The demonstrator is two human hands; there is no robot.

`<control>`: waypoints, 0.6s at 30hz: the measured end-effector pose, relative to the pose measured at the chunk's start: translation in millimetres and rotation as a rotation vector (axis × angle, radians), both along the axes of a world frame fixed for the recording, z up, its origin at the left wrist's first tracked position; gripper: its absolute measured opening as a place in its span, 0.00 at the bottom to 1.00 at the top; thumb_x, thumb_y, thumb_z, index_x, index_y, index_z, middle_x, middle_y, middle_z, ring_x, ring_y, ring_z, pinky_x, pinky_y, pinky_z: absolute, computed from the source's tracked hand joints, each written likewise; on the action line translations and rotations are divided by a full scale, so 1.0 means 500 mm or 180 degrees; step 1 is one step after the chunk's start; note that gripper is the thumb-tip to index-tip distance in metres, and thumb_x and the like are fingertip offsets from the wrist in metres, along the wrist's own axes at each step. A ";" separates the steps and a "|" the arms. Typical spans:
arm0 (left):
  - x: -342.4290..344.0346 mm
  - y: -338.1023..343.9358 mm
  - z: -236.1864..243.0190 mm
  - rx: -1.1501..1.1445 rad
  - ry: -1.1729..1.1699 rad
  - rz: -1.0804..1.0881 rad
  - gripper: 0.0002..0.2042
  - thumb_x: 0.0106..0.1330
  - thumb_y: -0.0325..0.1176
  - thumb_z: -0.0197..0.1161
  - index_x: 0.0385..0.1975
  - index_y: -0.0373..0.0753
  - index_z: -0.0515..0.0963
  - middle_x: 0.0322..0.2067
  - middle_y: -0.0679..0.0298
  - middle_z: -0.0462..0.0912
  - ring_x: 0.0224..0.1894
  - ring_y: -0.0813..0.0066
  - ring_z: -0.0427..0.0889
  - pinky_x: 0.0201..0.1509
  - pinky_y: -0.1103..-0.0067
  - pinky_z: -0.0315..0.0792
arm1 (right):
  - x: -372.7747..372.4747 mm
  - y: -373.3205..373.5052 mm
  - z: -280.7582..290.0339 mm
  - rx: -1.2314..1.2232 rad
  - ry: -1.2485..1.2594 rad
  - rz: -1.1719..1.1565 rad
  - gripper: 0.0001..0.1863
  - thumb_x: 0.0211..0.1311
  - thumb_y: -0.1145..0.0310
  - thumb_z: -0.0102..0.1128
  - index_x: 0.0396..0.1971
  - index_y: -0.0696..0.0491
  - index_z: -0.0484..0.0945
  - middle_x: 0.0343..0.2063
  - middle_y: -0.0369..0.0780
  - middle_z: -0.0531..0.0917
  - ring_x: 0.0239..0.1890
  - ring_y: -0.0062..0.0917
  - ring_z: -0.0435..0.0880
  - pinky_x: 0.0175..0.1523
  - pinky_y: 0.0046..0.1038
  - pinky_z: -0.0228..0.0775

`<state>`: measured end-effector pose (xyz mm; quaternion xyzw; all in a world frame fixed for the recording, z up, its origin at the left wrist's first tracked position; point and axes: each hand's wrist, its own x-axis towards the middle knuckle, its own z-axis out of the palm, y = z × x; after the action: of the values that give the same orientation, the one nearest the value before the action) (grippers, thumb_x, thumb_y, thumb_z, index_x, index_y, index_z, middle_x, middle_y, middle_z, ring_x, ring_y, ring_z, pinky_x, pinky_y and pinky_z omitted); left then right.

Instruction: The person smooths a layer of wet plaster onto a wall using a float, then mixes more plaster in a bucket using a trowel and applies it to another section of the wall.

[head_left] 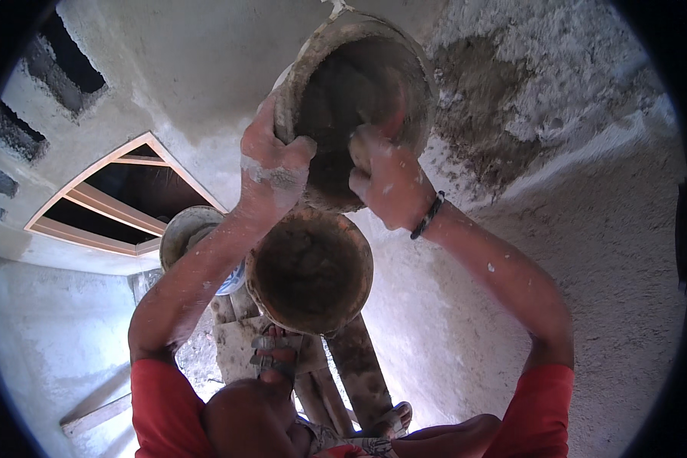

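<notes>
My left hand [277, 160] is closed on the left rim of a bucket [284, 103], its thumb over the edge. The bucket is tilted, with its mouth toward me and wet grey mortar [343, 95] inside. At the lower right of the mouth, my right hand [389, 179] has its fingers curled inward. What it grips is hidden by the hand and the dark inside. Just below the tilted bucket stands a second bucket [366, 263], round and mortar-crusted, with more grey mortar in it. Mortar specks cover both hands.
Wooden planks [355, 362] lie under my feet. Another pale bucket [172, 233] stands beyond my left forearm. A wood-framed opening [91, 172] is in the wall at left. A rough plastered wall [588, 229] rises at right, with a damp dark patch [481, 99] near the tilted bucket.
</notes>
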<state>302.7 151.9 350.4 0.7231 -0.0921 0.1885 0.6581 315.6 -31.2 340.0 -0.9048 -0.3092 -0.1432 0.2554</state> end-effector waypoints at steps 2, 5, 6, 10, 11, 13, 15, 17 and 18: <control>0.006 0.017 0.006 -0.0113 0.0133 -0.0144 0.23 0.49 0.23 0.52 0.49 0.29 0.72 0.35 0.56 0.81 0.37 0.72 0.78 0.46 0.77 0.73 | 0.001 -0.015 0.001 -0.0896 -0.0131 0.0201 0.27 0.52 0.73 0.61 0.53 0.63 0.67 0.34 0.52 0.80 0.28 0.42 0.84 0.31 0.38 0.78; 0.008 0.059 0.009 0.0118 0.0305 -0.0049 0.22 0.49 0.23 0.52 0.49 0.29 0.73 0.35 0.57 0.81 0.37 0.73 0.78 0.46 0.78 0.72 | -0.010 -0.025 0.036 -0.2304 -0.0137 0.0540 0.27 0.58 0.72 0.54 0.59 0.59 0.63 0.35 0.52 0.80 0.29 0.41 0.85 0.32 0.40 0.78; 0.016 0.047 -0.001 0.0177 0.0253 0.0005 0.23 0.49 0.22 0.52 0.49 0.29 0.73 0.35 0.57 0.82 0.37 0.73 0.78 0.47 0.78 0.72 | -0.010 -0.069 0.047 -0.2549 -0.0249 0.0474 0.28 0.60 0.71 0.52 0.62 0.57 0.61 0.35 0.52 0.80 0.29 0.40 0.85 0.31 0.40 0.78; 0.025 0.020 -0.023 -0.0134 -0.0136 -0.0128 0.23 0.49 0.22 0.52 0.49 0.29 0.73 0.35 0.57 0.82 0.37 0.72 0.79 0.47 0.79 0.72 | -0.018 -0.111 0.128 -0.2835 -0.0379 -0.0325 0.28 0.65 0.71 0.44 0.67 0.52 0.57 0.34 0.51 0.81 0.25 0.37 0.84 0.27 0.38 0.77; 0.017 0.028 -0.025 -0.0080 -0.0061 -0.0081 0.23 0.49 0.21 0.52 0.49 0.30 0.73 0.35 0.57 0.82 0.38 0.72 0.79 0.48 0.78 0.72 | 0.002 -0.104 0.102 -0.2705 -0.0366 -0.0302 0.28 0.65 0.70 0.44 0.67 0.52 0.57 0.34 0.50 0.82 0.25 0.37 0.84 0.26 0.37 0.77; 0.014 0.017 -0.015 -0.0168 -0.0023 -0.0174 0.23 0.49 0.21 0.52 0.49 0.30 0.73 0.36 0.57 0.82 0.39 0.71 0.80 0.48 0.78 0.72 | 0.030 -0.107 0.063 -0.2648 -0.0378 -0.0470 0.29 0.66 0.69 0.43 0.67 0.52 0.57 0.33 0.49 0.82 0.24 0.37 0.84 0.25 0.37 0.77; 0.017 0.018 -0.013 -0.0253 0.0119 -0.0151 0.23 0.49 0.21 0.52 0.50 0.30 0.73 0.37 0.56 0.82 0.39 0.71 0.80 0.49 0.78 0.72 | 0.001 -0.101 0.032 -0.2960 -0.0529 -0.0206 0.28 0.65 0.70 0.44 0.65 0.54 0.58 0.35 0.50 0.82 0.25 0.37 0.84 0.26 0.37 0.77; 0.015 0.024 -0.022 -0.0221 0.0193 -0.0059 0.24 0.49 0.21 0.52 0.50 0.30 0.73 0.37 0.56 0.82 0.40 0.70 0.80 0.50 0.78 0.72 | -0.027 -0.093 0.009 -0.3057 -0.0185 0.0238 0.28 0.64 0.71 0.44 0.65 0.55 0.58 0.38 0.51 0.81 0.26 0.36 0.84 0.26 0.38 0.77; 0.015 0.029 -0.029 -0.0149 0.0175 -0.0002 0.24 0.49 0.21 0.53 0.51 0.30 0.73 0.37 0.55 0.82 0.40 0.69 0.80 0.50 0.78 0.72 | -0.034 -0.094 0.004 -0.2814 0.0117 0.0309 0.28 0.62 0.72 0.44 0.65 0.56 0.59 0.42 0.51 0.80 0.29 0.36 0.85 0.31 0.37 0.77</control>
<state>310.3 166.6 335.8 0.7124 -0.0699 0.1705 0.6771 298.9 -78.2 342.0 -0.9139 -0.3783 0.0310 -0.1442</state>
